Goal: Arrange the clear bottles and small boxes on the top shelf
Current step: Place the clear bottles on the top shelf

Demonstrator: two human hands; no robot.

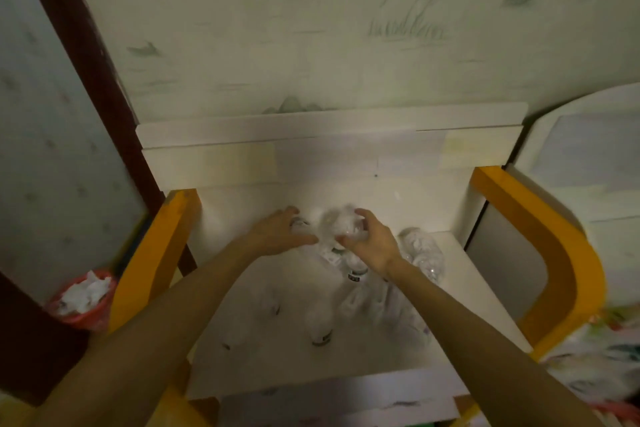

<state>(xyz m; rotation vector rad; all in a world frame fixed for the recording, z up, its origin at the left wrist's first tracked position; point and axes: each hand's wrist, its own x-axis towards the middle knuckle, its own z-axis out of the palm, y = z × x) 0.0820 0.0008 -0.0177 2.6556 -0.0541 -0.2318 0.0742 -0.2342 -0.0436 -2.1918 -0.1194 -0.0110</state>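
At the far left, below shelf level, a red bin [83,298] stuffed with crumpled white paper sits beside the shelf unit's orange side frame [152,260]. Next comes the white top shelf [263,357], where several clear bottles stand or lie in a loose cluster; the view is blurred, so their exact number and whether any small boxes are among them cannot be told. The left hand [277,232] reaches over the back of the cluster with fingers extended and only slightly bent, fingertips touching a small clear bottle [300,224] rather than closing round it. Just to its right, the right hand [367,243] has its fingers curled round a crumpled clear bottle [337,224], held near the shelf's back. Further right, another clear bottle [420,251] rests near the shelf's right edge, and nearer bottles with dark label bands [322,338] stand toward the front. These bottles look empty, thin-walled and very light, so they will likely tip at a nudge, dent under a hard squeeze and slide on the smooth shelf; a gentle hold round the body suits them best. The right orange frame [554,253] closes off the scene.
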